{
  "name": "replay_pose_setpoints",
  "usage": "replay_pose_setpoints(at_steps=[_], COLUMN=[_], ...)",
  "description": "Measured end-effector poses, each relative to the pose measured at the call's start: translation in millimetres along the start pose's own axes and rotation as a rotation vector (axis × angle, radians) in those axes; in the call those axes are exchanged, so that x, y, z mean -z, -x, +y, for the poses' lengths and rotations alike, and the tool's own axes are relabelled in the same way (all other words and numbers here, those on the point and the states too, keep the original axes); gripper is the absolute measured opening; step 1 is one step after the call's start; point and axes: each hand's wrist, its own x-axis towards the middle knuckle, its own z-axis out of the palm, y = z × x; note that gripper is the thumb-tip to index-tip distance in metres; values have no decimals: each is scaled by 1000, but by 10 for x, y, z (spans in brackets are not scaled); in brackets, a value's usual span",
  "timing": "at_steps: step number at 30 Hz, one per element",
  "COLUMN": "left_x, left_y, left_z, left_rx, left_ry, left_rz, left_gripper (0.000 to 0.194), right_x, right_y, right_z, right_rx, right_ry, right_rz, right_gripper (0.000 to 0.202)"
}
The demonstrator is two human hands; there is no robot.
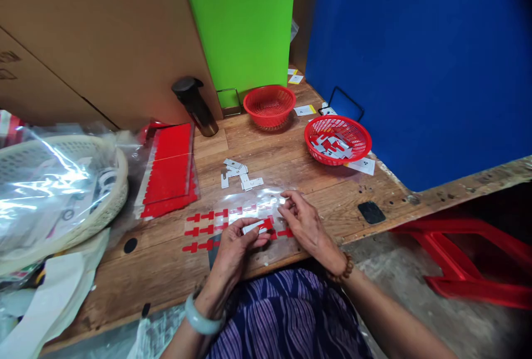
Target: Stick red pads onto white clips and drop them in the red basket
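Red baskets [270, 121] beyond left hand [239, 242], clamped on white-red piece [252, 229], and right hand [306, 223], fingers parted.

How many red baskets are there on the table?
2: the far basket in front of the green panel, and the near basket, holding small pieces, beside the blue panel. No others show.

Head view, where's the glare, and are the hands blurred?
In the head view, harsh white streaks of glare cross the clear plastic bag over the cream basket; in the same head view, a milder sheen shows on the clear plastic sheet; the left hand and right hand look fairly sharp, while the upper-right corner fades into soft darkness.
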Motion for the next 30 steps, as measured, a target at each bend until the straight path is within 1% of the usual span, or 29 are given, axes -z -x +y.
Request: replay_pose_setpoints(at_steps=[1, 3, 5, 7, 9, 14, 16, 19, 26, 30], left_x=[1, -7, -26, -49, -65, -68, -61, -45, -8, -2], left_y=[3, 12, 24, 31, 35, 40, 42, 39, 24, 26], left_z=[3, 14, 29, 42, 54, 90, 103, 108, 63, 49], left_rx=[0, 3, 11, 14, 18, 13, -5, -33, -87, -101], left_ry=[5, 14, 20, 19, 13, 14, 17, 11, -46, -69], left_rz=[2, 4, 1, -6, -11, -18, -13, 5, 19, 36], left_gripper=[27, 27, 27, 27, 26, 27, 28, 29, 34, 39], right_x=[3, -12, -46, -80, -99, -101, -103, -121, -198, -165], right_y=[-3, 3, 13, 13, 0, -38, -40, -19, 45, 11], right_z=[1, -23, -69, -113, -135, -83, -57, -45, -89, -125], right_rx=[-36, -89, -119, -151, -185, -257, -273, -253, -240, -232], right_ry=[-50, -156, -244, -317, -367, -436, -482, -536, -477, -486], right_rz=[-61, -198, -275, -302, -309, -387, -404, -402, -323, -342], right_gripper=[19, 19, 17, 14, 16, 25, 32, 37, 24, 18])
